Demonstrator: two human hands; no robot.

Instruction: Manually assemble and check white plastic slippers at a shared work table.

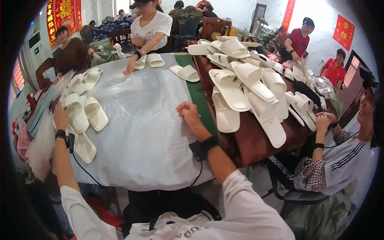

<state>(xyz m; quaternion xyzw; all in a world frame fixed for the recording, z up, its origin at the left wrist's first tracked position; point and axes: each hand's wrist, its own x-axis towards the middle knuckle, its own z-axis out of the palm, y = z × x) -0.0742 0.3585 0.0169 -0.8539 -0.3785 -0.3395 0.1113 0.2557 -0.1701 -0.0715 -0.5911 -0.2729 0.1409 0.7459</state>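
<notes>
Hands: left hand (61, 116) lies on the near white slippers, fingers down on them, grasp or mere touch cannot tell; right hand (189, 113) loosely curled, knuckles resting on the plastic sheet, holding nothing.
Near white slippers (85, 115): pair side by side at the sheet's left edge, toes pointing away from the person; left hand touches the left one of the pair, right hand well apart across the sheet.
Third slipper (84, 147): just nearer the person than the pair, by the left wrist, on the sheet's left edge.
Plastic sheet (140, 120): pale, crinkled, covers most of the table; both hands at its opposite sides, bare stretch between them.
Slipper pair, far left (84, 80): on the sheet's far-left corner, in front of a person in a brown top.
Slippers, far edge (149, 61): at the sheet's far side, under the hand of a person in a white shirt.
Single pair (185, 73): at the sheet's far-right corner, on the green strip (199, 96) running along the sheet's right edge.
Slipper heap (248, 86): big loose pile of white slippers right of the sheet, past the green strip, on a dark red cloth (248, 146); near the right hand but not touching.
Co-worker, striped sleeves: seated right of the heap, hands (325, 120) together at its near-right edge.
Others: two people in red tops behind the heap, far from the sheet.
</notes>
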